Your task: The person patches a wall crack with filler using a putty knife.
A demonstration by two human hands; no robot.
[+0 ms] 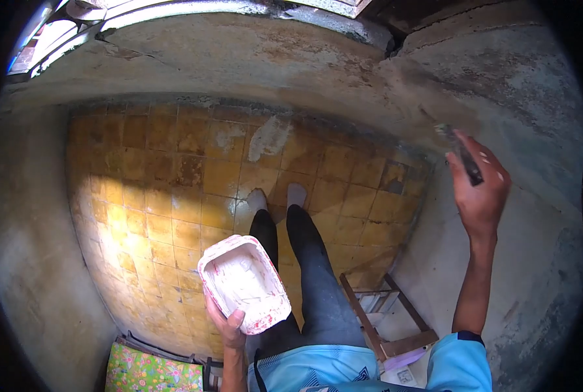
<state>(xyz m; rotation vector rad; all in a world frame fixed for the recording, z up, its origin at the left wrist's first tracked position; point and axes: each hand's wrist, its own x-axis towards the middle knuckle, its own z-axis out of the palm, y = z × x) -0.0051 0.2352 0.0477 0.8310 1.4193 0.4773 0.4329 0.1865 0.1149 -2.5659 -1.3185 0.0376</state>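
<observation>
My left hand (225,325) grips a rectangular plastic tub (275,315) by its side, thumb near the rim. White paste coats the tub's inside, and its rim is smeared white over red. Out to the right, my right hand (484,189) is closed around the dark handle of a putty knife (460,154). Its thin blade, seen nearly edge-on, points up and left towards the stained wall (396,85). A few white specks dot the fingers of this hand.
Yellow tiles cover the floor (223,176), with sunlight at left. A wooden stool-like frame (406,346) stands by the right wall, close to my legs. At lower left is a green flowered cloth surface (151,372). Walls rise at left (30,228) and right (533,261).
</observation>
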